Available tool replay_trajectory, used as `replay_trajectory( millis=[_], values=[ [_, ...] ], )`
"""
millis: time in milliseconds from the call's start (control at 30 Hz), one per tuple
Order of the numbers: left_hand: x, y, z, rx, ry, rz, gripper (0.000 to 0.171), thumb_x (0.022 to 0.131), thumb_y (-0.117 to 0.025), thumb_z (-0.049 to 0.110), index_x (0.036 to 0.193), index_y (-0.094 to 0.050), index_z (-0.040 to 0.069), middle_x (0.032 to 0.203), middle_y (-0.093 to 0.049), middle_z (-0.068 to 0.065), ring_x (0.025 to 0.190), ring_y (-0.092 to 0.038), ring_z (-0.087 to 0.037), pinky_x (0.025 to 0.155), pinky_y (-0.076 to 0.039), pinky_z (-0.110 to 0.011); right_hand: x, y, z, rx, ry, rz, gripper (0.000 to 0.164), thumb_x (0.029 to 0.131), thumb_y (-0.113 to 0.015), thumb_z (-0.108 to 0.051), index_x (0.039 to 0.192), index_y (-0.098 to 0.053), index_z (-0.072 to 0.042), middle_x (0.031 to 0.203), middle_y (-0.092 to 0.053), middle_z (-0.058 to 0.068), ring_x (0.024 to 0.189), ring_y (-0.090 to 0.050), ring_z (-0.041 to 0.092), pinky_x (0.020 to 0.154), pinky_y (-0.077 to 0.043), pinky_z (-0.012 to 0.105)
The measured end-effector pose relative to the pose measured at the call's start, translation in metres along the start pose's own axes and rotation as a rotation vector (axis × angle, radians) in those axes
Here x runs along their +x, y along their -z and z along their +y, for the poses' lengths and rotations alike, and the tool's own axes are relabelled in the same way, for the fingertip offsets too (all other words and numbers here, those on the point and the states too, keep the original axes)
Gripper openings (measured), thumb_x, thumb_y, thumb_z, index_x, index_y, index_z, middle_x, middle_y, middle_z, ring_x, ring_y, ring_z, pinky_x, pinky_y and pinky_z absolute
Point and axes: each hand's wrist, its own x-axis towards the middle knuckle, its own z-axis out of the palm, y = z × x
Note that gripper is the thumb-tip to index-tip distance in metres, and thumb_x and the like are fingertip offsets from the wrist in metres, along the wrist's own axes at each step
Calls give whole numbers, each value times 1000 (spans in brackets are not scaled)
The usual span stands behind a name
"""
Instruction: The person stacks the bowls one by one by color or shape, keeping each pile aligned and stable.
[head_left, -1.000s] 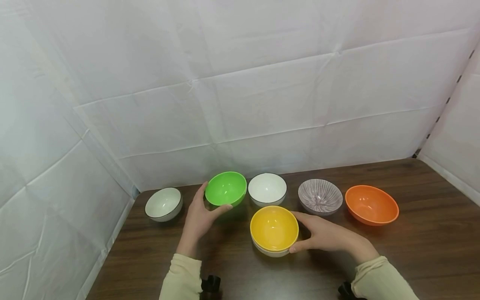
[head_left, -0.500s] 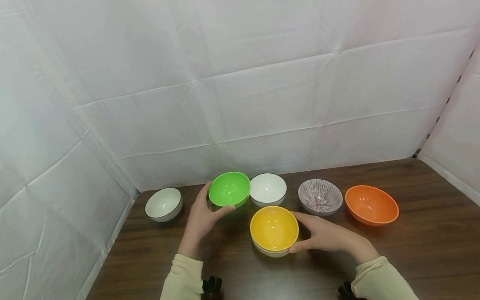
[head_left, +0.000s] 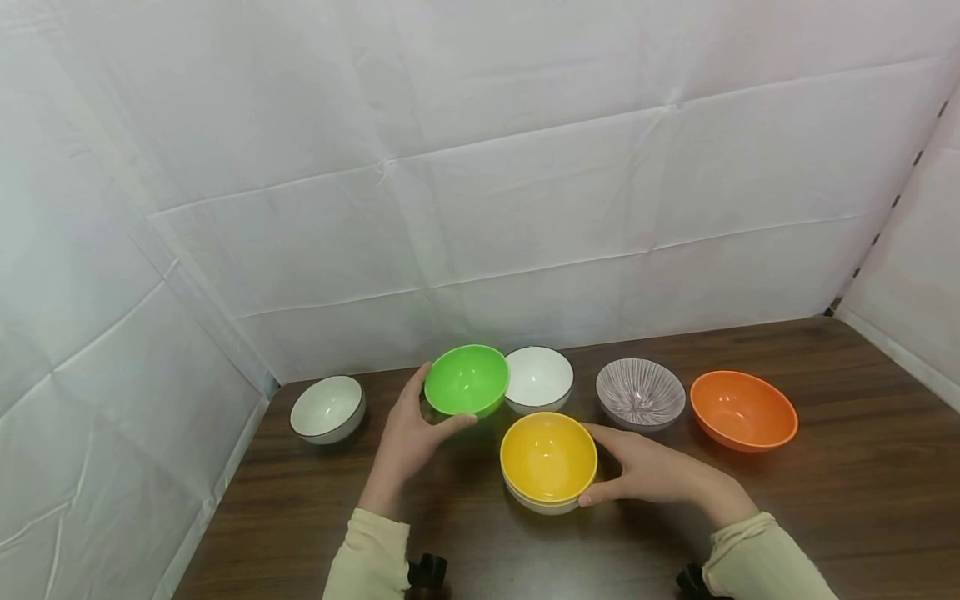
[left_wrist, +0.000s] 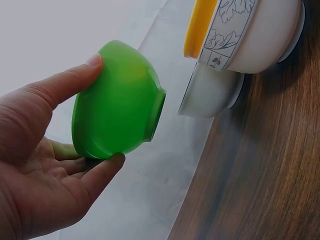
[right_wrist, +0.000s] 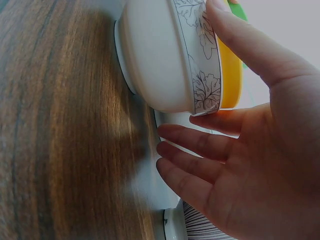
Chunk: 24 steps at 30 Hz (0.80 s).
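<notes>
My left hand (head_left: 408, 440) holds a green bowl (head_left: 467, 380) by its side, thumb on the near side and fingers on the far side. In the left wrist view the green bowl (left_wrist: 120, 100) hangs in the air, apart from the table. My right hand (head_left: 651, 468) grips a white bowl with a leaf-patterned band (right_wrist: 160, 60) between thumb and index finger; its other fingers are spread. Nested in that bowl is a yellow bowl (head_left: 547, 457). The patterned bowl stands on the table, mostly hidden under the yellow one in the head view.
Behind the stack, a white bowl with a dark rim (head_left: 538, 379) is partly covered by the green one. A similar bowl (head_left: 327, 408) stands at far left. Rightward are a striped bowl (head_left: 641, 393) and an orange bowl (head_left: 742, 410). White sheeting (head_left: 480, 208) encloses the brown table (head_left: 862, 467).
My left hand has carried the green bowl slightly rightward, so it now overlaps the white bowl behind. My right hand and the yellow and patterned bowls have stayed put.
</notes>
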Motion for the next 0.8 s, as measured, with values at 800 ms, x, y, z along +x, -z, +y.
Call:
replay_trajectory(
  millis=[800],
  values=[
    [-3, -7, 5, -29, -81, -43, 98, 70, -84, 30, 147, -31, 2, 149, -37, -21, 128, -44, -33, 104, -43, -50, 2, 0, 2, -3, -3, -1, 89, 76, -74, -49, 143, -38, -4, 143, -47, 16, 129, -42, 31, 106, -36, 62]
  ],
)
